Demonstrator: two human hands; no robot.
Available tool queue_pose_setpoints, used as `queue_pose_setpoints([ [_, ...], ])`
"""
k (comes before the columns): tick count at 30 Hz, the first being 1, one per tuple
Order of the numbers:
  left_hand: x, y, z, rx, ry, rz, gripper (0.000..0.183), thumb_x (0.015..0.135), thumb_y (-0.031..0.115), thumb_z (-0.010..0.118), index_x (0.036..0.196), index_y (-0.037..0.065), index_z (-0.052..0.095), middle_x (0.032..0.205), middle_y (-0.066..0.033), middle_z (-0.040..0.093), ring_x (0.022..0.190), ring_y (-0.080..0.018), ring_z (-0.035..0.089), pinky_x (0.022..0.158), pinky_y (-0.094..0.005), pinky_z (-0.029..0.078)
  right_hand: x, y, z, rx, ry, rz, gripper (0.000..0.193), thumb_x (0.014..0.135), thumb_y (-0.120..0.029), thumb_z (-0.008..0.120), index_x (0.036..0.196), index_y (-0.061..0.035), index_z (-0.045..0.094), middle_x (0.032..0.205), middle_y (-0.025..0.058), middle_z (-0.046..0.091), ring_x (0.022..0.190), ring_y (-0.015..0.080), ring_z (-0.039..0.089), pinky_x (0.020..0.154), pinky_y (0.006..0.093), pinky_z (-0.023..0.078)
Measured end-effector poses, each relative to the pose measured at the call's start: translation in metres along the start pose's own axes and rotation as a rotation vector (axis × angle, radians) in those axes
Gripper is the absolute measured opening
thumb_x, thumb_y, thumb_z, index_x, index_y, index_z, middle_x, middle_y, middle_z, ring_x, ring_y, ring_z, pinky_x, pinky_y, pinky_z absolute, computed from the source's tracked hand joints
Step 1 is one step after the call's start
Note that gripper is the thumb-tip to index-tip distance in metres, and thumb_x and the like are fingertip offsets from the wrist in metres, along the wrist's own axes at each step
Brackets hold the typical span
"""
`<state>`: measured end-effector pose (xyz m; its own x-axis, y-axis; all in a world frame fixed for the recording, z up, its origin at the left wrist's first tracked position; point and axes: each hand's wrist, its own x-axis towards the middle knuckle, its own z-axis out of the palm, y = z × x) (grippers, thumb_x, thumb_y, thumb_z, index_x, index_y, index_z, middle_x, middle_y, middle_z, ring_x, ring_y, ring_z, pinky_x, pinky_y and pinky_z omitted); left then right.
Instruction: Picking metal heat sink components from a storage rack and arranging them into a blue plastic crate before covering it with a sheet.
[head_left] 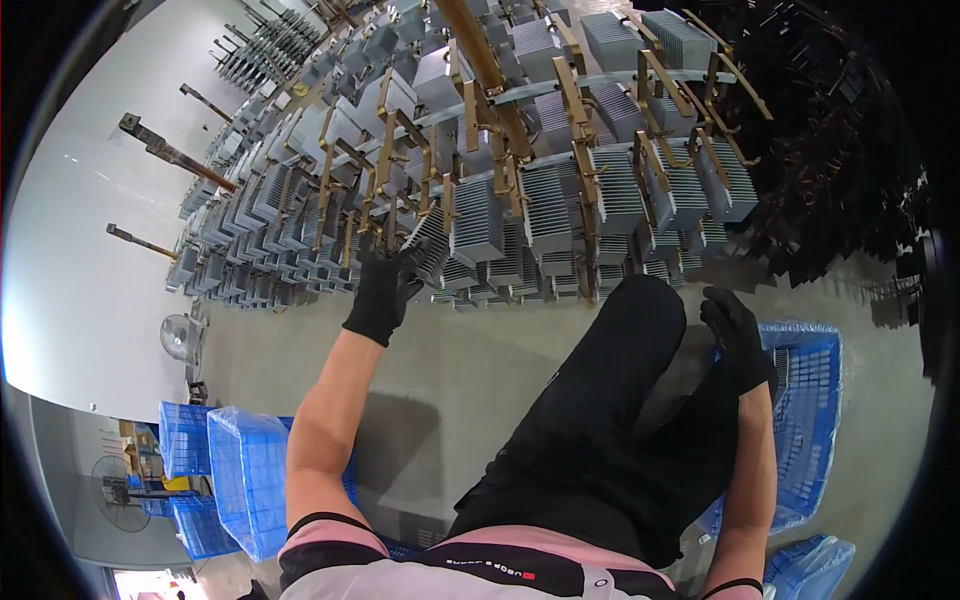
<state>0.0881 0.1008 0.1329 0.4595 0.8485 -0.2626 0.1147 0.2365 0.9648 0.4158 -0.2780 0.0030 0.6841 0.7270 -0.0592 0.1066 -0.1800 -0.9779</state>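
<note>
Finned metal heat sinks hang in rows on a rack with brass-coloured hooks (pixel 570 95). My left hand (pixel 385 292), in a black glove, reaches to the rack's lower front. Its fingers close on the edge of a tilted grey heat sink (pixel 430 243), partly hiding it. Just right of that piece hangs another heat sink (pixel 477 220), upright on its hook. My right hand (pixel 735 335), also gloved in black, hovers by my knee over the near edge of a blue basket (pixel 830 400). Its fingers are loosely bent and slightly apart, with nothing visible in them.
Inside the right basket, a few finned pieces (pixel 782 368) show beside the plastic liner. Blue lined crates (pixel 245 480) stand at the left, near a floor fan (pixel 181 338). Dark parts (pixel 830 190) hang at the far right. My raised knee (pixel 645 310) is close to the rack.
</note>
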Motion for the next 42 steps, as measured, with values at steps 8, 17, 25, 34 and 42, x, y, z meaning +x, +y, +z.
queue_pose_setpoints([
  [8, -0.009, 0.003, 0.002, 0.203, 0.032, 0.022, 0.023, 0.094, 0.015, 0.064, 0.111, 0.017, 0.049, 0.100, -0.0017, 0.061, 0.084, -0.0125, 0.060, 0.074, -0.0330, 0.052, 0.000, 0.004, -0.005, 0.125, -0.015, 0.153, 0.032, 0.096, -0.016, 0.063, 0.124, -0.0011, 0.060, 0.098, 0.0022, 0.063, 0.092, 0.0108, 0.061, 0.081, 0.0255, 0.049],
  [17, 0.036, -0.011, -0.037, 1.314, -0.136, 0.937, 0.033, 0.088, 0.007, 0.068, 0.119, 0.007, 0.056, 0.094, -0.0109, 0.060, 0.087, -0.0244, 0.060, 0.072, -0.0372, 0.048, -0.012, -0.026, 0.024, -0.538, -0.022, -0.335, 0.039, 0.093, -0.019, 0.064, 0.128, -0.0006, 0.058, 0.105, 0.0179, 0.066, 0.101, 0.0345, 0.064, 0.092, 0.0415, 0.050],
  [25, 0.047, -0.010, -0.070, 1.367, -0.194, 1.259, 0.036, 0.091, 0.008, 0.062, 0.127, 0.010, 0.057, 0.103, -0.0008, 0.061, 0.083, -0.0160, 0.059, 0.074, -0.0324, 0.049, -0.040, -0.143, 0.184, -0.593, -0.248, -0.302, 0.071, 0.091, -0.046, 0.064, 0.138, 0.0036, 0.045, 0.129, 0.0260, 0.057, 0.122, 0.0388, 0.054, 0.102, 0.0465, 0.044],
  [34, 0.020, 0.010, -0.047, 0.921, -0.301, 0.307, 0.026, 0.096, 0.016, 0.052, 0.115, 0.002, 0.062, 0.101, -0.0176, 0.066, 0.092, -0.0297, 0.064, 0.083, -0.0368, 0.050, 0.039, -0.162, 0.356, 1.107, -0.364, 0.508, 0.032, 0.095, -0.041, 0.064, 0.115, -0.0174, 0.056, 0.101, 0.0040, 0.060, 0.090, 0.0167, 0.062, 0.078, 0.0390, 0.052],
  [42, 0.037, 0.010, -0.063, 1.024, -0.363, 0.995, 0.030, 0.100, 0.023, 0.049, 0.113, 0.000, 0.062, 0.103, -0.0203, 0.066, 0.096, -0.0392, 0.062, 0.084, -0.0421, 0.048, 0.055, -0.138, 0.387, 1.182, -0.259, 0.300, 0.017, 0.099, -0.024, 0.061, 0.110, -0.0109, 0.059, 0.100, 0.0028, 0.062, 0.087, 0.0157, 0.063, 0.068, 0.0332, 0.054],
])
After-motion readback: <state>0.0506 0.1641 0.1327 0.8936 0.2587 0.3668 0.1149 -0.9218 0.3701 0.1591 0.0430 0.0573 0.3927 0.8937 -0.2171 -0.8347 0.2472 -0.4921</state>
